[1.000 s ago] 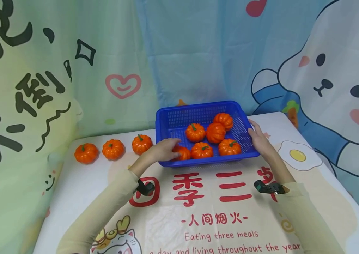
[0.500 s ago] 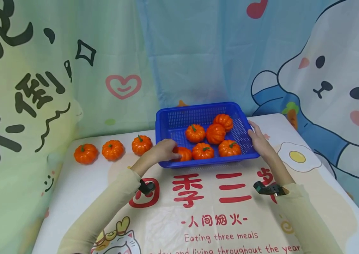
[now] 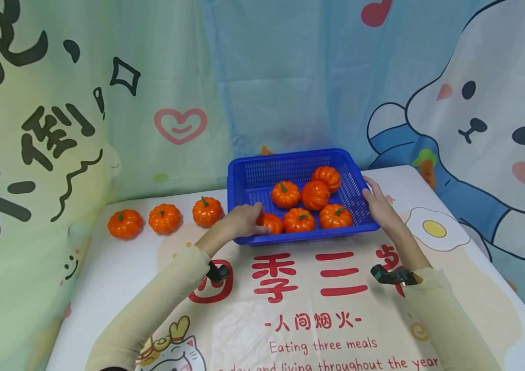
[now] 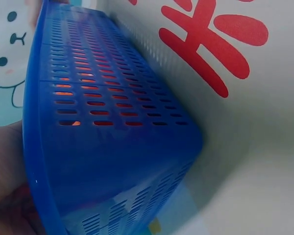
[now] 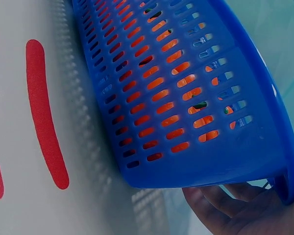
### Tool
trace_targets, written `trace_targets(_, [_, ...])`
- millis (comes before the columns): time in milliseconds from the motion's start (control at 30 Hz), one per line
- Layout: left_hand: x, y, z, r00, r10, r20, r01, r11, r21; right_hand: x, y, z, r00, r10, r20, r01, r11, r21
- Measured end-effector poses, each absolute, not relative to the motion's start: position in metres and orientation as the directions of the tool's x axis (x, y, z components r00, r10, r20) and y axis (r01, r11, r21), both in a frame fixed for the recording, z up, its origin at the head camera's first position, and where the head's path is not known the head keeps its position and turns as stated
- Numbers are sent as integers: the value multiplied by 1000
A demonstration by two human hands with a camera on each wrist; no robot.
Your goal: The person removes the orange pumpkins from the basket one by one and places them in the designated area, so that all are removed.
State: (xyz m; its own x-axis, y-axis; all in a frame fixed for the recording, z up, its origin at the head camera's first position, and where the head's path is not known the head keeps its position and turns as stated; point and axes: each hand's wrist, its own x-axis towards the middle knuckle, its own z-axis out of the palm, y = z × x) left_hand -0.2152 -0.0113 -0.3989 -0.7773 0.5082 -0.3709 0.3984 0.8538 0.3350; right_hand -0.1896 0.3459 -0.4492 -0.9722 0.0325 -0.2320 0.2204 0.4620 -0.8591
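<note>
In the head view, a blue plastic basket (image 3: 258, 195) contains several small orange pumpkins, among them one (image 3: 297, 220) at the front middle. My left hand (image 3: 242, 221) reaches over the front left corner and holds the leftmost pumpkin (image 3: 273, 222) between thumb and fingers. On the other side, my right hand (image 3: 380, 205) grips the basket's right end. The right wrist view has its fingers (image 5: 235, 208) curled under the basket rim (image 5: 269, 93). From the left wrist, the basket wall (image 4: 108, 161) hides most of the left hand (image 4: 7, 166) and its pumpkin.
Left of the basket, three more pumpkins stand in a row: one far left (image 3: 125, 224), one in the middle (image 3: 165, 219), one near the basket (image 3: 207, 212). A printed cloth (image 3: 309, 288) covers the table. A patterned curtain (image 3: 272, 77) hangs right behind the basket.
My left hand has shifted slightly right inside the basket, and the leftmost pumpkin has edged right with it, toward the front middle one. The right hand stays on the basket's end.
</note>
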Motion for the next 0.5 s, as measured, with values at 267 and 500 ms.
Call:
trace_targets(267, [-216, -8, -401, -778, 497, -384, 402, 864, 305, -190, 346, -449, -969, 43, -243, 235, 465, -853])
trace_targets(500, [-217, -3, -403, -764, 521, -380, 466, 853, 233, -192, 347, -451, -962, 50, -268, 260, 465, -847])
